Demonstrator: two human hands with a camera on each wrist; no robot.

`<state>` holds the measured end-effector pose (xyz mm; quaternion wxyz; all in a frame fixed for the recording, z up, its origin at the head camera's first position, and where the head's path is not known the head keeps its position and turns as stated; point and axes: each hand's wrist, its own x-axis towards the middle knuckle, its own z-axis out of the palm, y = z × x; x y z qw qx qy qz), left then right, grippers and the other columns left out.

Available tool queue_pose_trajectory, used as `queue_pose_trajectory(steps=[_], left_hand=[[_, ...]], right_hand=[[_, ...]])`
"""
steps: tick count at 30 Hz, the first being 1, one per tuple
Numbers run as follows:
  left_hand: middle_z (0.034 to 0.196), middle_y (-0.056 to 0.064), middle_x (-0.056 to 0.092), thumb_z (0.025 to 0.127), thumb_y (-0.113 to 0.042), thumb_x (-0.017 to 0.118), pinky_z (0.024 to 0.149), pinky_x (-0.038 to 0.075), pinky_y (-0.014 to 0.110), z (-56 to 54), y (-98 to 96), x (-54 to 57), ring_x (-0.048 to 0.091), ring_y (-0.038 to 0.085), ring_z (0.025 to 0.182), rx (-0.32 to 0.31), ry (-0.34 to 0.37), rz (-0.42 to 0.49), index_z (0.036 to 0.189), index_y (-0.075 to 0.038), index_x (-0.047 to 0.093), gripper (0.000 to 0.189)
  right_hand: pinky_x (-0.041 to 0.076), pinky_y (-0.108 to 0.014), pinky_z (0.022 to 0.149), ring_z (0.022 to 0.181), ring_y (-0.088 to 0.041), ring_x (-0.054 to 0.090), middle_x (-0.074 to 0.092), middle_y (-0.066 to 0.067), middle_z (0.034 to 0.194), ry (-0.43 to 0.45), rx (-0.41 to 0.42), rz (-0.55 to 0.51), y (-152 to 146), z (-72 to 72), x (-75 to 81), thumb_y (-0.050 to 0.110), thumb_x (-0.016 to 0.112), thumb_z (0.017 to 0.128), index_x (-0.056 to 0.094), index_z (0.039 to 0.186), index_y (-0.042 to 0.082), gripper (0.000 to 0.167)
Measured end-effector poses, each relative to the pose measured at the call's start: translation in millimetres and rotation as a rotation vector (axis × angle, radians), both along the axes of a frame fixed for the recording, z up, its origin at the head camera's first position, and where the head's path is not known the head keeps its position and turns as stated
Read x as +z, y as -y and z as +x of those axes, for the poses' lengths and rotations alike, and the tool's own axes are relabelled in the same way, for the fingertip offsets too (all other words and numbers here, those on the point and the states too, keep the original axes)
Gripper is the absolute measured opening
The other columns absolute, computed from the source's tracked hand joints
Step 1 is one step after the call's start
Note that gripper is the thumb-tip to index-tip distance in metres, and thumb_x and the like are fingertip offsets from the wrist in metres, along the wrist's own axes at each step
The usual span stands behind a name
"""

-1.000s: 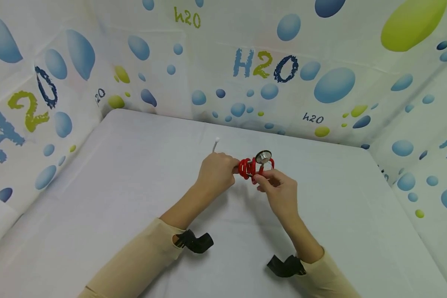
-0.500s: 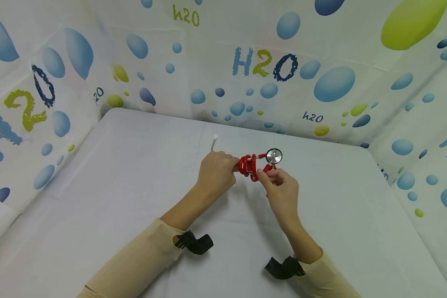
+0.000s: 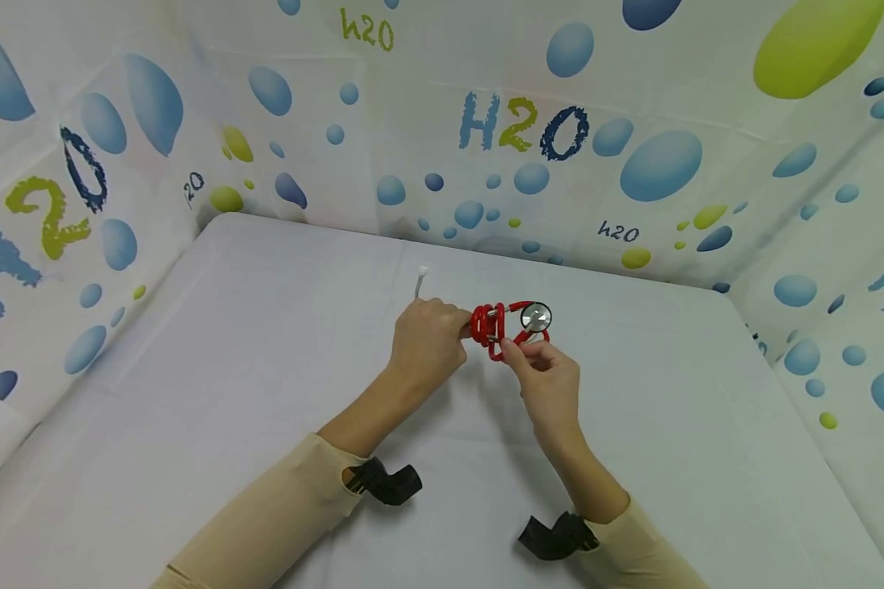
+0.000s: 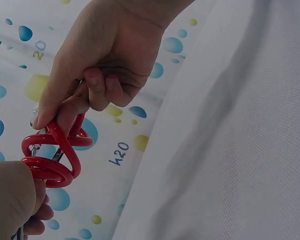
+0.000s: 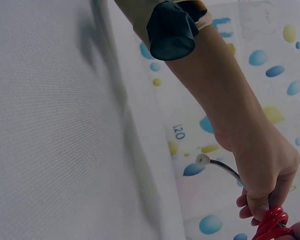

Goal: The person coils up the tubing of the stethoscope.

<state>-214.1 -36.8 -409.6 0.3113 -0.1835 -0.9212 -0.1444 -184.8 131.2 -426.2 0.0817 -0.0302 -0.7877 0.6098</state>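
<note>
A stethoscope with red tubing (image 3: 486,325) is held above the table between both hands. The tubing is wound in several turns around its metal tubes. My left hand (image 3: 429,339) grips the metal end, and one white ear tip (image 3: 423,271) pokes out beyond the knuckles. With thumb and fingers my right hand (image 3: 548,380) pinches the red tubing near the round silver chest piece (image 3: 536,317), which sits just above the fingertips. In the left wrist view the loose loops (image 4: 65,150) show between the hands. The other ear tip is hidden.
A white cloth covers the table (image 3: 633,458). Behind and at the sides hang white sheets (image 3: 412,98) printed with blue and green drops. Both beige sleeves carry a black wrist mount (image 3: 390,481).
The chest piece has swung right, then slightly back and down, and its flat face now turns upward. My right hand has shifted a little; my left hand keeps its grip.
</note>
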Motion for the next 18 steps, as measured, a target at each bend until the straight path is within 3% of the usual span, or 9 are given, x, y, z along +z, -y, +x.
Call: queue_pose_trajectory(steps=[11,18], left_hand=[[0.063,0.000,0.069,0.078,-0.007,0.070,0.061,0.048,0.028,-0.6,-0.4,-1.1,0.054,0.016,0.057,0.004,-0.013,0.013,0.075,-0.010,0.074,0.006],[0.064,0.001,0.069,0.078,-0.007,0.070,0.062,0.048,0.029,-1.6,-1.3,-3.2,0.056,0.016,0.058,0.002,-0.017,0.022,0.076,-0.009,0.075,0.006]], right_hand=[[0.037,-0.020,0.047,0.059,-0.012,0.045,0.068,-0.012,0.083,0.132,0.080,-0.042,1.8,-2.8,-2.6,0.039,0.072,0.082,0.068,0.090,0.005,0.035],[0.034,-0.020,0.047,0.054,-0.010,0.041,0.071,-0.001,0.079,0.181,0.072,-0.096,4.3,-2.6,-2.1,0.037,0.072,0.083,0.066,0.090,0.005,0.033]])
